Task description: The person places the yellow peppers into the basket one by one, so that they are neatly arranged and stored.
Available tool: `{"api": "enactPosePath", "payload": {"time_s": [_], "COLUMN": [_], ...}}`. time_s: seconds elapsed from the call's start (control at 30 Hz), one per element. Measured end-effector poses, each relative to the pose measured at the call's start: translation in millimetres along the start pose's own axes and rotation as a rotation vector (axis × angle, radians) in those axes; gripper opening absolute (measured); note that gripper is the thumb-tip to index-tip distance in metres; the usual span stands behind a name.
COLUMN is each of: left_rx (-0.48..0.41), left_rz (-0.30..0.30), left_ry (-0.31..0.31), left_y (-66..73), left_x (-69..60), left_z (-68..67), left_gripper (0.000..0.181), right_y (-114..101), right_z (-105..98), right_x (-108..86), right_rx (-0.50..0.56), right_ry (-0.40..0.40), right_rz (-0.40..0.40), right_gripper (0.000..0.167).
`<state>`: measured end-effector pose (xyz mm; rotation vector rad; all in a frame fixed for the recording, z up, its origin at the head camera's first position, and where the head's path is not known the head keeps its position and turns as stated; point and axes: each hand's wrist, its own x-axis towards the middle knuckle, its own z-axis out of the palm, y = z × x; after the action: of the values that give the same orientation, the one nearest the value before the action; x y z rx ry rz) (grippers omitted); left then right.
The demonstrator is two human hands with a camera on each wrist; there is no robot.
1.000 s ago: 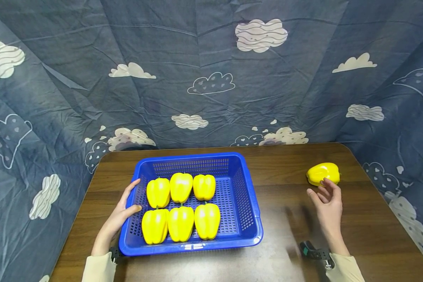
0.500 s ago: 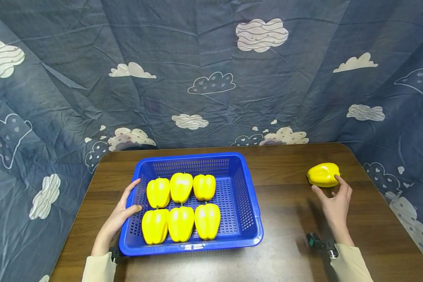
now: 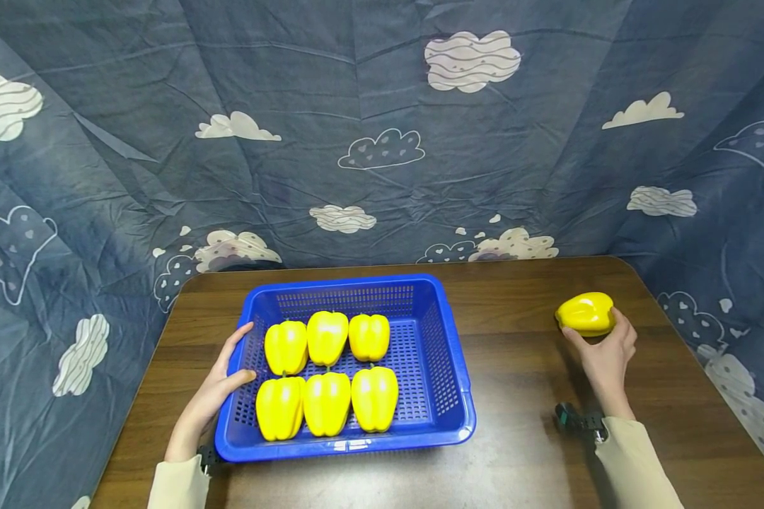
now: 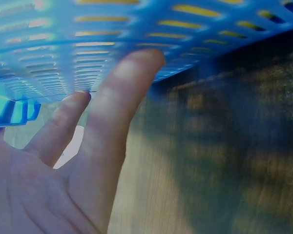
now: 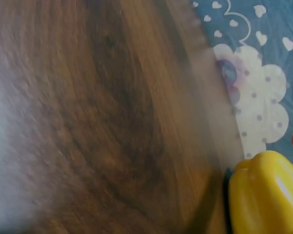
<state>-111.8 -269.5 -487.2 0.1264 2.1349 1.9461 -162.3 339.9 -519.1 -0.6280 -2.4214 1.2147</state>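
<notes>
On the right side of the table lies a yellow bell pepper (image 3: 583, 311), on its side. My right hand (image 3: 607, 359) is around its near side and right end, thumb at the front and fingers curled at the right. In the right wrist view the pepper (image 5: 266, 195) shows at the lower right corner, with only a bit of fingertip beside it. My left hand (image 3: 212, 389) grips the left rim of a blue plastic basket (image 3: 453, 339); the left wrist view shows fingers (image 4: 119, 92) against its slotted wall. Several yellow bell peppers (image 3: 327, 403) stand in two rows inside the basket.
A brown wooden table (image 3: 509, 382) carries everything. Dark blue cloth (image 3: 382, 212) with white cloud prints hangs behind it and at both sides. The basket's right part shows bare slotted floor (image 3: 412, 375).
My right hand has moved right, then forward, and its thumb and fingers have closed round the lone bell pepper. The left hand and basket have stayed in place.
</notes>
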Motion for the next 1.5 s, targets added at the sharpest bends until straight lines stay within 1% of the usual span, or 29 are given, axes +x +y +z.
{"api": "enactPosePath", "payload": {"time_s": [0.13,0.2,0.3,0.47,0.67,0.8,1.17,1.4,1.5], "left_rx": [0.012,0.017,0.018,0.009,0.011,0.011,0.011,0.020,0.016], "left_rz": [0.005,0.008,0.010,0.008,0.009,0.008,0.014,0.009,0.012], "left_ry": [0.001,0.001,-0.001,-0.003,-0.003,-0.001,-0.002,0.004,0.001], "left_y": [-0.2,-0.3,-0.2,-0.4,-0.6,-0.4,-1.4,-1.5,-1.7], "left_x": [0.6,0.9,1.1,0.9,0.8,0.6,0.5,0.7,1.1], "left_z": [-0.2,-0.3,-0.2,-0.2,-0.2,0.1,-0.5,-0.5,-0.7], "left_gripper": [0.075,0.075,0.075,0.075,0.075,0.075,0.075,0.075,0.075], "right_y": [2.4,3.8,5.2,0.4,-5.5,-5.3,-0.1,-1.1,-6.0], "right_z": [2.9,4.5,6.9,9.7,11.6,13.7,18.3,23.0,23.7], "right_x": [8.8,12.7,18.0,20.7,17.1,15.7,15.0,13.9,12.5], "right_rx": [0.008,0.010,0.010,-0.006,-0.014,-0.021,-0.041,-0.096,-0.084], "right_ry": [0.006,0.009,0.007,-0.060,-0.161,-0.189,-0.219,-0.166,-0.146], "right_rz": [0.000,-0.015,-0.059,-0.110,-0.115,-0.124,-0.198,-0.219,-0.205], "right_gripper": [0.092,0.093,0.093,0.090,0.093,0.094,0.098,0.097,0.097]}}
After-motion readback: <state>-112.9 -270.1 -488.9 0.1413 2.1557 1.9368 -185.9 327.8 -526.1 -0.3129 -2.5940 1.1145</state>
